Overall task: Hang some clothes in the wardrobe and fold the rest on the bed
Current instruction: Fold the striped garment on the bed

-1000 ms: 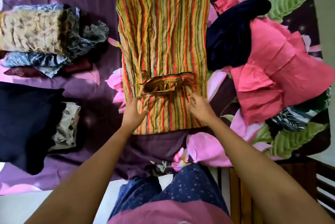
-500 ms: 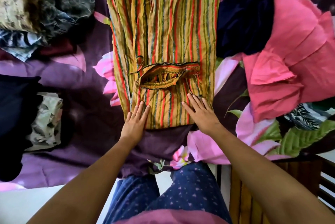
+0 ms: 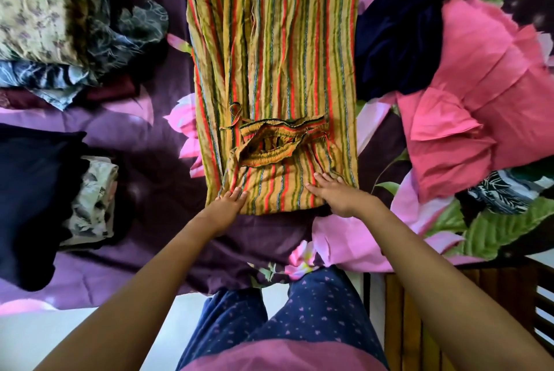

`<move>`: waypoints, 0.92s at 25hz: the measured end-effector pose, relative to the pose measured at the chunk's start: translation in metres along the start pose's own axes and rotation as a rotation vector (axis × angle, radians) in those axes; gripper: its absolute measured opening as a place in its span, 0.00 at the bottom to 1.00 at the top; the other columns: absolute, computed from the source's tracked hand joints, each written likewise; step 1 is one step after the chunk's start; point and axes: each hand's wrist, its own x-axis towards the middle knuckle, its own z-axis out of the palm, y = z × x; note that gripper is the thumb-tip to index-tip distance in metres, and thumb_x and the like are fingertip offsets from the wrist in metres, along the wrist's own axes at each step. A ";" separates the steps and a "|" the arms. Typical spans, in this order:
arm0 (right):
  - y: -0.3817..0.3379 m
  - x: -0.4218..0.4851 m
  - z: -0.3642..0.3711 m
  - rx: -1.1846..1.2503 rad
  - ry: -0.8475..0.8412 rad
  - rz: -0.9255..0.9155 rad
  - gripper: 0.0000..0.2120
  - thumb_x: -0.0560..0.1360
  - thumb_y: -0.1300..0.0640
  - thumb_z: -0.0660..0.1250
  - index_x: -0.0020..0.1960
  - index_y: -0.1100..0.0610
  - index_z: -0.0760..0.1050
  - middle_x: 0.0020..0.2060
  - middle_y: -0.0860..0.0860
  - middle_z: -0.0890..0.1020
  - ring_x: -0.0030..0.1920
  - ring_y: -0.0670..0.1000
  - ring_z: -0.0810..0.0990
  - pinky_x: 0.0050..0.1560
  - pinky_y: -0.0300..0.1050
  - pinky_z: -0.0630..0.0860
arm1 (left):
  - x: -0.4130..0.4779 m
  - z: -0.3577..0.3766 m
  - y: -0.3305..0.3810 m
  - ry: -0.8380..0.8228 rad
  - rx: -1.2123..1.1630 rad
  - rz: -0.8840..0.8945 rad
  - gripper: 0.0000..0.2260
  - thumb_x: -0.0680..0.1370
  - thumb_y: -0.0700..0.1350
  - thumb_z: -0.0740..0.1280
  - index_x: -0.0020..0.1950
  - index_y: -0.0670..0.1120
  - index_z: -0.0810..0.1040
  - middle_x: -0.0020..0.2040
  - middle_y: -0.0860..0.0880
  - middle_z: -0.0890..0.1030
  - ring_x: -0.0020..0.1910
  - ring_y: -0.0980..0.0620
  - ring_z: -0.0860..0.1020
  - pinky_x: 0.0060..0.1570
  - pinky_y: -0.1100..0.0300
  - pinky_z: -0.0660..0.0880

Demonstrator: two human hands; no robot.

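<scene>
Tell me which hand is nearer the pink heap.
Right. The right hand lies flat on the striped cloth's near right corner, beside the pink heap; the left hand rests on its near left corner.

Lighting: soft, even daylight; colours saturated, no harsh glare. Bright patch on the pale floor (image 3: 27, 337) at lower left. Shadows: dark, soft-edged pools on the purple bedspread (image 3: 156, 118) beside the folded piles. Sharpness: striped cloth (image 3: 275, 55) crisp at centre; pink garment (image 3: 494, 94) at right slightly smeared. Distortion: wide-angle stretching at edges; forearms swell toward the bottom corners.
</scene>
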 end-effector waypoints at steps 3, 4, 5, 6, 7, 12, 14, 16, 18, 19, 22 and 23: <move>-0.006 -0.020 -0.014 0.044 -0.173 -0.054 0.35 0.76 0.73 0.52 0.78 0.50 0.49 0.77 0.56 0.49 0.74 0.59 0.57 0.69 0.51 0.62 | -0.019 -0.008 0.005 -0.121 0.002 0.038 0.27 0.80 0.33 0.52 0.78 0.44 0.48 0.77 0.38 0.52 0.73 0.41 0.60 0.70 0.55 0.59; -0.007 -0.027 -0.017 0.083 -0.230 -0.060 0.34 0.76 0.72 0.52 0.77 0.49 0.53 0.75 0.55 0.57 0.65 0.60 0.70 0.57 0.51 0.72 | -0.027 -0.013 0.009 -0.173 -0.026 0.049 0.26 0.80 0.34 0.52 0.77 0.44 0.53 0.75 0.37 0.59 0.70 0.40 0.64 0.67 0.55 0.62; -0.008 -0.033 -0.018 0.144 -0.290 -0.058 0.33 0.76 0.73 0.52 0.76 0.47 0.58 0.70 0.54 0.64 0.51 0.58 0.77 0.43 0.48 0.75 | -0.036 -0.016 0.015 -0.238 -0.053 0.058 0.24 0.80 0.35 0.52 0.76 0.44 0.58 0.71 0.37 0.65 0.67 0.40 0.68 0.63 0.56 0.65; -0.009 -0.040 -0.016 0.204 -0.359 -0.054 0.32 0.75 0.73 0.53 0.73 0.47 0.63 0.65 0.53 0.68 0.40 0.54 0.76 0.35 0.45 0.73 | -0.043 -0.015 0.020 -0.322 -0.070 0.074 0.21 0.79 0.36 0.54 0.73 0.42 0.63 0.66 0.38 0.71 0.61 0.41 0.73 0.57 0.55 0.69; -0.011 -0.045 -0.013 0.247 -0.444 -0.055 0.29 0.75 0.72 0.54 0.71 0.49 0.69 0.61 0.55 0.72 0.36 0.52 0.74 0.34 0.44 0.72 | -0.051 -0.014 0.025 -0.430 -0.091 0.092 0.18 0.79 0.37 0.55 0.70 0.40 0.67 0.61 0.38 0.75 0.53 0.42 0.75 0.49 0.55 0.71; -0.006 -0.060 -0.008 0.282 -0.625 -0.196 0.21 0.74 0.70 0.64 0.65 0.56 0.74 0.55 0.52 0.78 0.54 0.51 0.76 0.57 0.46 0.75 | -0.066 -0.008 0.024 -0.701 -0.344 0.101 0.09 0.76 0.32 0.58 0.44 0.45 0.72 0.42 0.41 0.78 0.37 0.48 0.72 0.39 0.57 0.68; 0.006 -0.059 -0.022 0.368 -0.469 -0.217 0.19 0.73 0.72 0.65 0.61 0.59 0.76 0.50 0.52 0.78 0.49 0.46 0.77 0.55 0.43 0.74 | -0.061 -0.023 0.001 -0.577 -0.486 0.092 0.13 0.76 0.30 0.58 0.40 0.47 0.72 0.36 0.46 0.73 0.35 0.51 0.70 0.35 0.59 0.66; 0.018 -0.055 -0.043 0.531 -0.272 -0.191 0.16 0.71 0.77 0.63 0.54 0.63 0.77 0.45 0.54 0.78 0.40 0.40 0.76 0.44 0.36 0.73 | -0.050 -0.044 -0.025 -0.387 -0.662 0.044 0.14 0.75 0.28 0.57 0.42 0.46 0.74 0.38 0.46 0.72 0.39 0.49 0.70 0.37 0.58 0.66; 0.027 -0.043 -0.063 0.702 -0.034 -0.111 0.17 0.70 0.79 0.61 0.49 0.60 0.76 0.43 0.56 0.80 0.43 0.47 0.79 0.44 0.39 0.72 | -0.041 -0.067 -0.040 -0.103 -0.793 -0.033 0.13 0.76 0.28 0.57 0.49 0.43 0.76 0.45 0.43 0.75 0.44 0.48 0.73 0.42 0.58 0.69; 0.030 -0.033 -0.070 0.732 0.129 -0.054 0.16 0.71 0.77 0.60 0.49 0.59 0.76 0.44 0.58 0.80 0.47 0.53 0.79 0.46 0.42 0.73 | -0.035 -0.077 -0.042 0.113 -0.793 -0.086 0.12 0.77 0.29 0.58 0.54 0.40 0.76 0.49 0.41 0.77 0.49 0.46 0.75 0.46 0.58 0.70; 0.029 -0.006 -0.073 0.542 0.598 0.125 0.17 0.74 0.70 0.60 0.62 0.61 0.72 0.56 0.61 0.77 0.57 0.60 0.75 0.55 0.52 0.73 | -0.022 -0.092 -0.031 0.701 -0.670 -0.297 0.17 0.78 0.35 0.60 0.66 0.39 0.72 0.61 0.37 0.77 0.61 0.38 0.74 0.57 0.54 0.67; 0.026 0.000 -0.068 0.467 0.708 0.143 0.20 0.73 0.70 0.60 0.65 0.61 0.70 0.59 0.60 0.75 0.59 0.60 0.73 0.59 0.53 0.72 | -0.018 -0.089 -0.025 0.799 -0.673 -0.319 0.17 0.77 0.35 0.61 0.67 0.39 0.71 0.62 0.37 0.76 0.61 0.38 0.73 0.58 0.53 0.67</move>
